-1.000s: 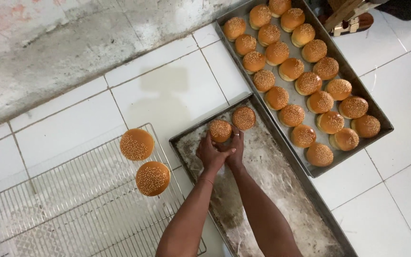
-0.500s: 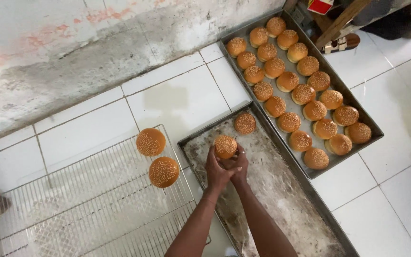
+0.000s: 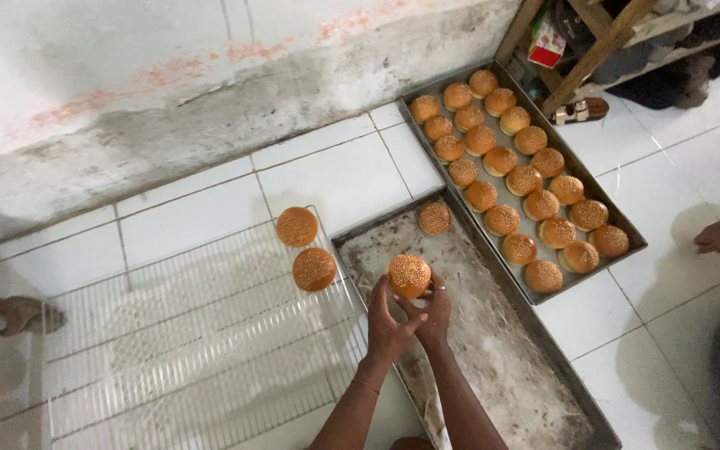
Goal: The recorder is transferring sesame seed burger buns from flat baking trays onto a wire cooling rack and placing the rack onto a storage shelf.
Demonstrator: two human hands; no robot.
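Lifted now, bun [image 3: 409, 276] in both hands above floured tray [image 3: 493, 350], tiled floor [image 3: 193, 221].

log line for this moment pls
left hand: holds sesame bun | right hand: holds same bun | over floured tray | wire rack: two buns

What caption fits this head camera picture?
Both hands, left and right, lift a sesame bun above a floured tray.
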